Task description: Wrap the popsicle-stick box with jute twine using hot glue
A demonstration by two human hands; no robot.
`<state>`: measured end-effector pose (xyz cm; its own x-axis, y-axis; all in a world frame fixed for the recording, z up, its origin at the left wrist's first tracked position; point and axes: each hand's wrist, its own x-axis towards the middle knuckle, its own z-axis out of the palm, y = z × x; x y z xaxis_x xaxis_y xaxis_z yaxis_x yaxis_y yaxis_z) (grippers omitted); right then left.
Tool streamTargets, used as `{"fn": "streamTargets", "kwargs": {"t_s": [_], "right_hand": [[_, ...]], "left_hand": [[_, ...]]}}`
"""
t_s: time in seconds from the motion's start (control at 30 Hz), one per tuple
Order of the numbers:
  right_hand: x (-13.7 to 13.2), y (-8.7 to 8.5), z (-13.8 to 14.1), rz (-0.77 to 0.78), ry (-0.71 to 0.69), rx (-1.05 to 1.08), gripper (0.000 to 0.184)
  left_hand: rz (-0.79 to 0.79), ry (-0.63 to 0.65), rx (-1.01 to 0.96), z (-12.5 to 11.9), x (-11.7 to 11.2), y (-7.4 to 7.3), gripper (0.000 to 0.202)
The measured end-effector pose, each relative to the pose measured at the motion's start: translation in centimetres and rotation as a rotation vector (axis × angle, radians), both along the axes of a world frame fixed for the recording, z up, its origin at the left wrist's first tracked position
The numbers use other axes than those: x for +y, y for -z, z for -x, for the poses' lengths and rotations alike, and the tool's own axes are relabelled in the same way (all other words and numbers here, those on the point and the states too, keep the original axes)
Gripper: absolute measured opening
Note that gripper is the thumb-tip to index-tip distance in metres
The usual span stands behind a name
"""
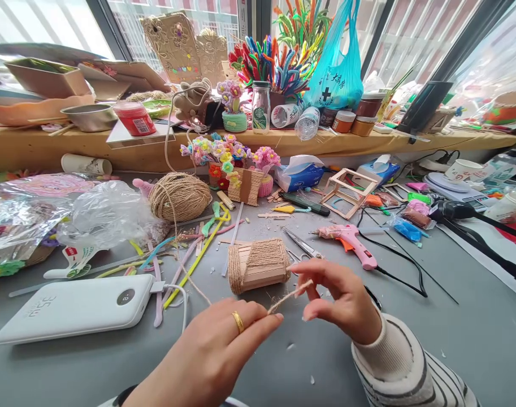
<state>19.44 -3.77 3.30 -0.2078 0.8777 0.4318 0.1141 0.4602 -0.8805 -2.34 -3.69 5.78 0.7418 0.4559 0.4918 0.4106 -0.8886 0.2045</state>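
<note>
Across a gray table [283, 373], beside a row of windows, two hands meet. The left hand [228, 345] is near center; the right hand [342, 299] faces it, thumb and fingers spread apart. Farther back, left, sits a ball of twine [180, 196]. Just beyond the hands lies a twine-wrapped wooden piece [261, 268], with a pink glue gun [359, 243] and scissors [302, 242] to its right. Between left thumb and forefinger, a thin twine strand [291, 295] is pinched, its loose end pointing toward the right fingers.
</note>
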Motion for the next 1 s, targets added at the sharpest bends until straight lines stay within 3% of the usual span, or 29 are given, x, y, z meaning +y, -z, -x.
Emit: {"fn": "streamTargets", "kwargs": {"t_s": [0.13,0.23,0.37,0.5,0.7,0.83,1.0], "right_hand": [[0.1,-0.5,0.5,-0.047,0.029,-0.018,0.005],[0.2,-0.4,0.7,-0.005,0.055,0.025,0.005],[0.6,-0.2,1.3,0.049,0.135,0.061,0.004],[1.5,0.0,2.0,0.021,0.181,0.024,0.006],[2.0,0.6,2.2,-0.001,0.216,-0.010,0.005],[1.9,0.8,2.1,-0.005,0.254,0.008,0.009],[2.4,1.5,1.6,0.141,0.445,0.046,0.018]], "left_hand": [[0.009,0.015,0.065,0.1,0.2,0.2,0.032],[0.092,-0.013,0.045,0.2,0.5,0.2,0.029],[0.171,-0.209,-0.142,0.1,1.5,-0.4,0.021],[0.064,-0.314,-0.221,0.2,3.1,-0.7,0.009],[0.026,-0.258,-0.288,1.3,4.7,0.9,0.011],[0.024,-0.293,-0.356,1.7,4.9,1.9,0.009],[-0.002,-0.287,-0.411,1.9,4.5,2.6,0.015]]}}
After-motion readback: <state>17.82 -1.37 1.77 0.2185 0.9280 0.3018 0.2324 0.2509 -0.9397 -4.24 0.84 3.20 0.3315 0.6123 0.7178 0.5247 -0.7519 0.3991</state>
